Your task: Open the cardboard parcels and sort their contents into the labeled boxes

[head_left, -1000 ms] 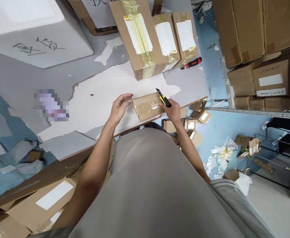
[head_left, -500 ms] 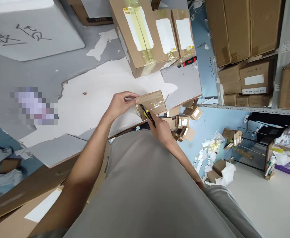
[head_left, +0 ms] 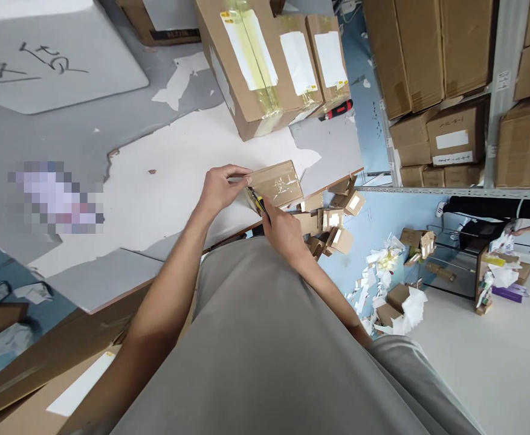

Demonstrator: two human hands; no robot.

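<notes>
A small cardboard box with shiny clear tape lies near the front edge of the worktable. My left hand grips the box's left corner between thumb and fingers. In my right hand is a black and yellow utility knife, its tip at the taped left end of the box, close to my left fingertips. Whether the blade has entered the tape is too small to tell.
Taped cartons stand at the back of the table, with a red and black tool beside them. A white foam box sits at the back left. Opened small boxes lie below the table's right edge. Shelves of cartons rise at the right.
My right hand and the knife have shifted up and left along the box's left end, towards my left fingers. My left hand keeps its hold. The whole view has shifted slightly.
</notes>
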